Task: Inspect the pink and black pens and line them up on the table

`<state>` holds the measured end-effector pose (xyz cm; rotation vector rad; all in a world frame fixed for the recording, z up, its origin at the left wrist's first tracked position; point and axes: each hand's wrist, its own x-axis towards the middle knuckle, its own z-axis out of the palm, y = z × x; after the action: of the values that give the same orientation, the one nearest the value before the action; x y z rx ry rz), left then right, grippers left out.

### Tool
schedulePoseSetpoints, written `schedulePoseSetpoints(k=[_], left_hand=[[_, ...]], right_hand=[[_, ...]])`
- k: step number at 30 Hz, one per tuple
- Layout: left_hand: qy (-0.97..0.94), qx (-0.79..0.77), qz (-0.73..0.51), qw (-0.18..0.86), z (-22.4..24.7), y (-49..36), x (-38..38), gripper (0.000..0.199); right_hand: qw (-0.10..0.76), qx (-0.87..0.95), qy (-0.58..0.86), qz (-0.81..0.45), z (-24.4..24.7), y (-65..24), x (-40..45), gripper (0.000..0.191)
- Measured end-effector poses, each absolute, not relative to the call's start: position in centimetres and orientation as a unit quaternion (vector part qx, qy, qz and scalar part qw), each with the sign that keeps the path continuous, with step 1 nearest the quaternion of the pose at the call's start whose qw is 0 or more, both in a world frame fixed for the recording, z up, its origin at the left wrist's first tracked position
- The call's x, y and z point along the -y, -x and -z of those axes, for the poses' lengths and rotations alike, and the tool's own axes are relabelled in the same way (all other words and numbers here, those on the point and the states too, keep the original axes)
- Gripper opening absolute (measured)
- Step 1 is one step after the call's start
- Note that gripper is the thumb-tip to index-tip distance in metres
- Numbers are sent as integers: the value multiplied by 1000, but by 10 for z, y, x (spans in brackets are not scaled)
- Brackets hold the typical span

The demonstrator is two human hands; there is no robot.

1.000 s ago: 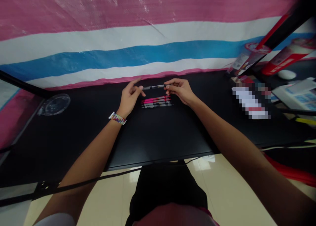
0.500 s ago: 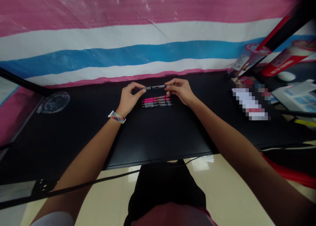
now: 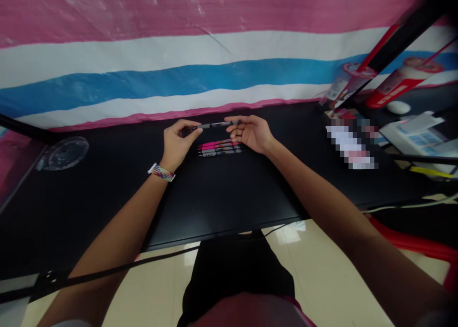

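A grey and black pen (image 3: pixel 216 125) is held level just above the black table, its left end pinched between the thumb and fingers of my left hand (image 3: pixel 178 141). My right hand (image 3: pixel 255 132) is at the pen's other end, fingers apart: some are above the tip and others below it. Whether a fingertip touches the pen is hard to make out. Just nearer to me, a row of pens (image 3: pixel 220 148) lies side by side on the table, pink ones at the back and grey ones in front.
The black table (image 3: pixel 222 193) meets a striped plastic sheet (image 3: pixel 200 79) behind. A clear plastic lid (image 3: pixel 66 153) lies at left. At right stand a lidded cup (image 3: pixel 345 84), a red cup (image 3: pixel 399 86), a white mouse-like object (image 3: pixel 398 107) and a white box (image 3: pixel 418 136). A cable crosses below the table edge.
The fingers of my right hand have parted around the pen's right end, where they were pinching it. My left hand keeps its pinch. The whole view has shifted slightly.
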<state>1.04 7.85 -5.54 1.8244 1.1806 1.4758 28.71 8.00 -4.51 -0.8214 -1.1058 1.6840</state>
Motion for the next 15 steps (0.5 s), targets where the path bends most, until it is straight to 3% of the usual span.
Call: schedulePoseSetpoints(k=[6, 15], left_hand=[[-668, -425, -552, 261, 55, -12, -76, 19], [-667, -429, -553, 256, 53, -16, -74, 17]], right_hand=[[464, 401, 308, -727, 43, -289, -79, 38], [480, 435, 327, -688, 41, -290, -78, 31]])
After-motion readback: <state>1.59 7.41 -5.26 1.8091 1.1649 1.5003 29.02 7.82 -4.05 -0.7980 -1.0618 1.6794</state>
